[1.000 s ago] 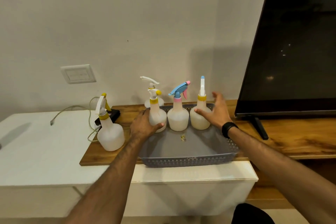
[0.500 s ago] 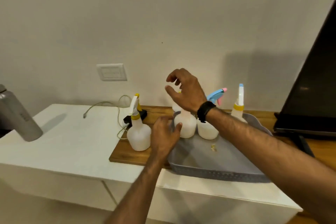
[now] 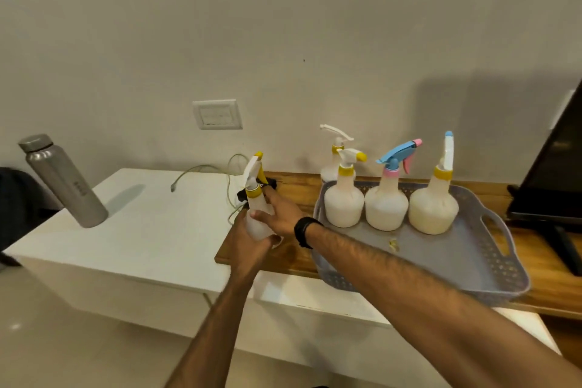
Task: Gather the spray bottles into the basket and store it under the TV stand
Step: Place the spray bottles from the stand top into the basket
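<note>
Plain beige wall [image 3: 283, 25] with a white switch plate [image 3: 217, 114], above a white cabinet [image 3: 141, 230] and wooden surface [image 3: 551, 261].

head view | forward-down, close | wooden shelf [image 3: 535, 249] (single camera)

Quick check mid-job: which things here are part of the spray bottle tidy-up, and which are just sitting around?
Job: basket; three spray bottles in it; bottle behind basket; bottle in both hands, left hand, right hand.

Not: steel flask; cable; TV; wall switch.
</note>
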